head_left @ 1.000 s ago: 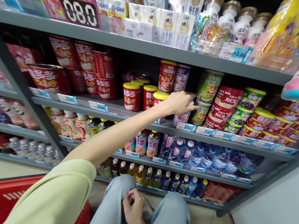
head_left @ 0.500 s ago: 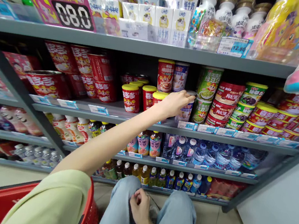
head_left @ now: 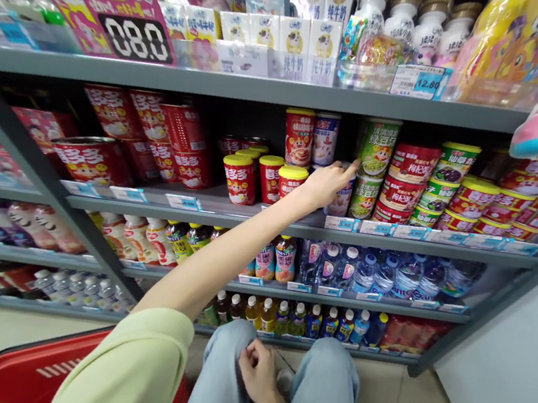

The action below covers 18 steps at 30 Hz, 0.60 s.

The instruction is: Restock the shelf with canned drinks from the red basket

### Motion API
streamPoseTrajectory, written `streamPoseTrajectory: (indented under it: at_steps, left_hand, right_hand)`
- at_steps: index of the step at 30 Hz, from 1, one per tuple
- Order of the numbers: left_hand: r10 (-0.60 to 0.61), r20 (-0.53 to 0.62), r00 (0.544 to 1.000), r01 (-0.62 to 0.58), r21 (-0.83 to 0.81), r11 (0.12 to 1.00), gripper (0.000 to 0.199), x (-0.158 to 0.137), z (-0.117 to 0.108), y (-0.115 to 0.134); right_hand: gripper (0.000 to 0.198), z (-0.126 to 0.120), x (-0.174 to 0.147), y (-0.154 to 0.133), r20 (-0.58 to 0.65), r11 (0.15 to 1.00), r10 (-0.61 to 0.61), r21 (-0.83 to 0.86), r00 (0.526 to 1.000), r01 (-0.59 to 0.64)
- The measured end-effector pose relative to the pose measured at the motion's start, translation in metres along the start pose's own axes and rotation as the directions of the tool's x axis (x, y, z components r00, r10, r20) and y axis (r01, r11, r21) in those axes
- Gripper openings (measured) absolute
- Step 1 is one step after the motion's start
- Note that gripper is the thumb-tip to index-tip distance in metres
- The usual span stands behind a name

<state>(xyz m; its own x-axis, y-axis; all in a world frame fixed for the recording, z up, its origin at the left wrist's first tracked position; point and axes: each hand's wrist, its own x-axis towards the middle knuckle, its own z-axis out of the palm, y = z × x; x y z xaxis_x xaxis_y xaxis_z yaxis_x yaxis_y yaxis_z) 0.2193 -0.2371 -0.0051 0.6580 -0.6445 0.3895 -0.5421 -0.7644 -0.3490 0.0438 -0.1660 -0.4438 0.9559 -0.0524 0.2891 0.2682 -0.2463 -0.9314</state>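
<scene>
Near the front edge of the shelf, the left hand partly covers a white-purple can, grip impossible to tell; the right hand's grip curls narrow.

Tall can, green with a pictured bowl; can at left hand, white and purple; sleeve, pale green; jeans, faded blue; basket, red, black-rimmed.
</scene>
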Motion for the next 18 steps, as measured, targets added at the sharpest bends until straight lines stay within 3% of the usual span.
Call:
streamPoseTrajectory:
  at_steps: [4, 12, 18]
  left_hand:
    - [0.012, -0.015, 1.0, -0.012, 0.015, 1.0, 0.091, 0.005, 0.0042, 0.0004]
    - [-0.051, -0.013, 0.999, 0.051, -0.009, 0.999, 0.09, 0.0063, 0.006, 0.0002]
    - [0.01, -0.064, 0.998, -0.013, -0.046, 0.999, 0.069, 0.0066, 0.0104, -0.0063]
  right_hand:
    - [0.022, 0.0031, -0.0003, -0.0042, 0.105, 0.998, -0.033, 0.052, 0.994, 0.028]
    - [0.022, 0.0039, -0.0002, -0.0081, 0.119, 0.996, -0.055, 0.071, 0.991, 0.047]
    - [0.022, 0.0021, 0.0003, -0.0056, 0.109, 0.997, -0.063, 0.053, 0.992, 0.057]
